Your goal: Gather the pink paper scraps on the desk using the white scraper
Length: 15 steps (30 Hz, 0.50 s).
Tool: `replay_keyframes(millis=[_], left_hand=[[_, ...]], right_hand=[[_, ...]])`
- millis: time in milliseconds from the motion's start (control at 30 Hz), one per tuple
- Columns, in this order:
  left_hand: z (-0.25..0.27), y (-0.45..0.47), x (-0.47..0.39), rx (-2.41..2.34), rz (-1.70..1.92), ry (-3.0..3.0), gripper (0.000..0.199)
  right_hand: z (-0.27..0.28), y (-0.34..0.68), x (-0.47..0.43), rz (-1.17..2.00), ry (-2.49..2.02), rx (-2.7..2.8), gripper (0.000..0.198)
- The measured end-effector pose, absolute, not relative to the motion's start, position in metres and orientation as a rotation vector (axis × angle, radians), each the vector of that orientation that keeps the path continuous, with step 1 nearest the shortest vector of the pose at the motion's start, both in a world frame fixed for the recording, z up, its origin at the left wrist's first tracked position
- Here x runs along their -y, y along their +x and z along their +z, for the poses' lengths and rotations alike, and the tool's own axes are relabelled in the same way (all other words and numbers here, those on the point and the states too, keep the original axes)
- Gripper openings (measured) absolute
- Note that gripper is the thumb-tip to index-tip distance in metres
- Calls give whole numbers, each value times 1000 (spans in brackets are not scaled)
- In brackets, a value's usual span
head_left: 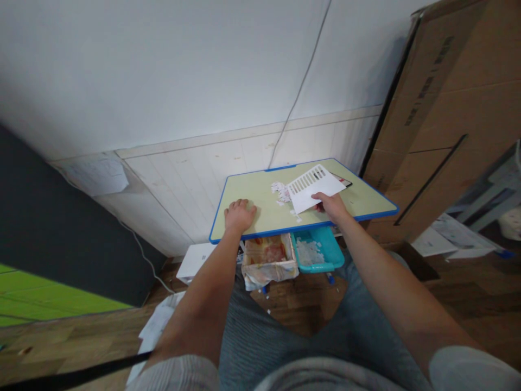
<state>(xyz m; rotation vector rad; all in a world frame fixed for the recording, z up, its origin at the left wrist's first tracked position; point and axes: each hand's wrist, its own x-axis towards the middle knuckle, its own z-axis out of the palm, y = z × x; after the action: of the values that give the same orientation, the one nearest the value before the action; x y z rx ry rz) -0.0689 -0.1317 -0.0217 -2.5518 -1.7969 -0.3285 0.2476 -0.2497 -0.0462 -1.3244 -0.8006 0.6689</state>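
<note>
My right hand (330,207) grips the lower right edge of a white card sheet (302,203) with a row of slots along its far side, thumb on top. The sheet is tilted above the light yellow-green table (260,185) with a blue rim. At its left edge lies a heap of small white paper bits (280,190), partly covered by it. Flat on the table's left side rests my left hand (239,215), fingers spread, holding nothing. Behind the sheet, a flat dark-edged item (345,182) shows only in part.
Below the front edge hang a teal basket (332,265) with small whitish pieces in it and a cloth-lined basket (262,278). A tall cardboard box (443,92) stands to the right. A white wall (183,70) with a cable (303,81) rises behind. A white box (195,260) sits lower left.
</note>
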Motion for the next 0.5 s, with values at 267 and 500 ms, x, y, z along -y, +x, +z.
replay_keyframes(millis=[267, 500], left_hand=[[-23, -68, 132, 1793, -319, -2537, 61], [-25, -68, 131, 1793, -326, -2521, 59]], right_hand=[[-50, 252, 245, 670, -1324, 821, 26], [-52, 254, 250, 716, -1310, 818, 27]])
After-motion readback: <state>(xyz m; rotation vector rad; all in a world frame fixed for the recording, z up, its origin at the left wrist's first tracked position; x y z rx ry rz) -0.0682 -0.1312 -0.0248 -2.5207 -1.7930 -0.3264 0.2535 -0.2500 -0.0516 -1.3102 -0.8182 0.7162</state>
